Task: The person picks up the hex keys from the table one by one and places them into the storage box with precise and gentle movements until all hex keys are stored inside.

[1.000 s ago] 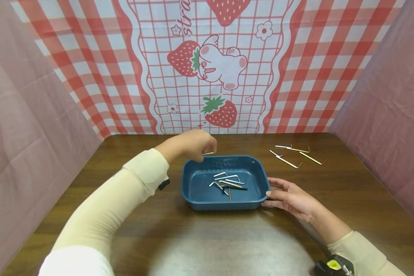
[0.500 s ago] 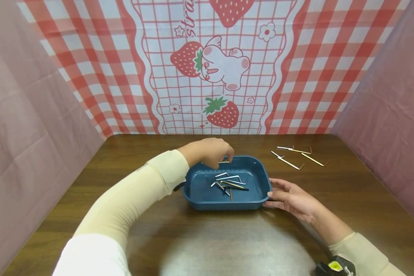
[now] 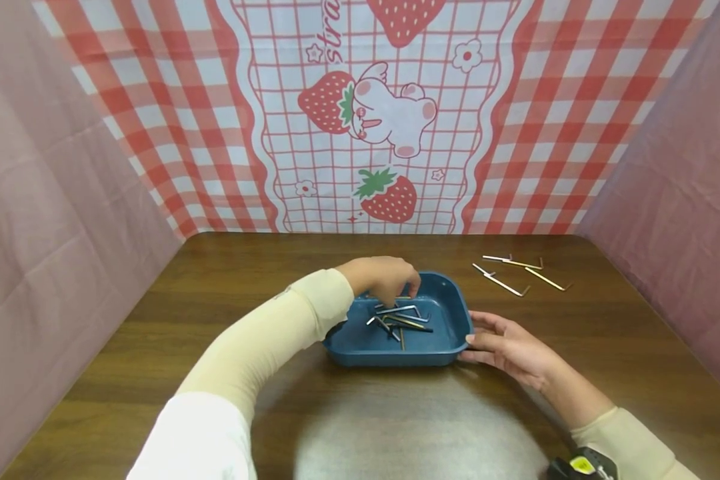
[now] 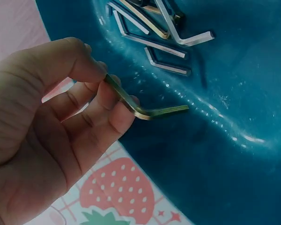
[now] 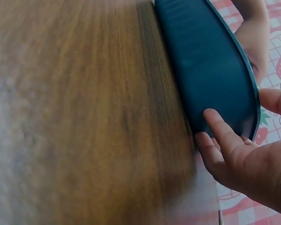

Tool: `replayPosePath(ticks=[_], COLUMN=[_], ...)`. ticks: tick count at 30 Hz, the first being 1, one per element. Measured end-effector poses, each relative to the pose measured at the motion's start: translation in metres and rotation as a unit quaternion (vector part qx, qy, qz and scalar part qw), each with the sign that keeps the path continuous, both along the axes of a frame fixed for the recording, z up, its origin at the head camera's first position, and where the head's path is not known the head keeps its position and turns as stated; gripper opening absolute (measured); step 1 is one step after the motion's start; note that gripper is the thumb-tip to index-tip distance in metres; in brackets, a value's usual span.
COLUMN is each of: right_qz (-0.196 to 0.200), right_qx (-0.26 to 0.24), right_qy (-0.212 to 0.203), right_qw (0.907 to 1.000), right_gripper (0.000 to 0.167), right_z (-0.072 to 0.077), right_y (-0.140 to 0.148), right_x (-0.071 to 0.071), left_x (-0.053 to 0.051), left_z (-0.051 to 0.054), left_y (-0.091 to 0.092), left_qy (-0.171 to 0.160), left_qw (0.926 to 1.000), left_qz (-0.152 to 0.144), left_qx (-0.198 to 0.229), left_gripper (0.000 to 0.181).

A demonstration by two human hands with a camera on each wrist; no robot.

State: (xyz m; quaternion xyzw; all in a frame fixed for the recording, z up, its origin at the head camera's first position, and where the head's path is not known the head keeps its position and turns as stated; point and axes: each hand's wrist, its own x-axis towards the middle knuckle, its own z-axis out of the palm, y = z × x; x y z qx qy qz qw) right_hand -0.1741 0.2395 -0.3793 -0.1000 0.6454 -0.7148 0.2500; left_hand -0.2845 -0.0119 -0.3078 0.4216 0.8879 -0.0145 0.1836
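Note:
My left hand [image 3: 390, 277] reaches over the far side of a blue plastic tray [image 3: 396, 358]. Between thumb and fingertips it pinches a gold-coloured hex key [image 4: 133, 107], whose short bent end points away from the hand in the left wrist view. Beneath, on the tray floor, lie several silver, gold and black hex keys [image 3: 409, 321] in a loose pile. At the tray's right end, my right hand [image 3: 510, 348] grips the wall, thumb at the rim and fingers [image 5: 220, 126] against the outer side.
Several more hex keys [image 3: 504, 285] lie on the brown wooden table [image 3: 246, 280] behind the right hand. A strawberry-print checked cloth [image 3: 384, 133] hangs at the back, with pink cloth walls [image 3: 66, 200] on both sides.
My left hand has moved right and down, from beyond the tray's far left corner to inside its far edge, carrying the gold hex key. The right hand stays at the tray.

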Motion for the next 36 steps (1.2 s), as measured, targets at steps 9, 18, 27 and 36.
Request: replayPosePath(ticks=[9, 18, 27, 36], right_qz=[0.004, 0.006, 0.003, 0.008], right_qx=[-0.01, -0.012, -0.011, -0.014], right_qy=[0.005, 0.006, 0.002, 0.005], right_qw=[0.9999, 0.9999, 0.9999, 0.9999], right_gripper=[0.074, 0.075, 0.074, 0.074], right_z=[-0.001, -0.001, -0.001, -0.001], right_y=[0.0, 0.0, 0.0, 0.0], right_x=[0.0, 0.0, 0.0, 0.0], left_x=[-0.002, 0.005, 0.003, 0.002], left_z=[-0.012, -0.01, -0.004, 0.006], left_y=[0.003, 0.002, 0.001, -0.004], left_qy=[-0.042, -0.052, -0.053, -0.07], left_qw=[0.9949, 0.9906, 0.989, 0.9875], left_qz=[0.048, 0.057, 0.059, 0.095], left_qx=[-0.079, -0.113, -0.125, -0.105], left_gripper=[0.032, 0.025, 0.02, 0.019])
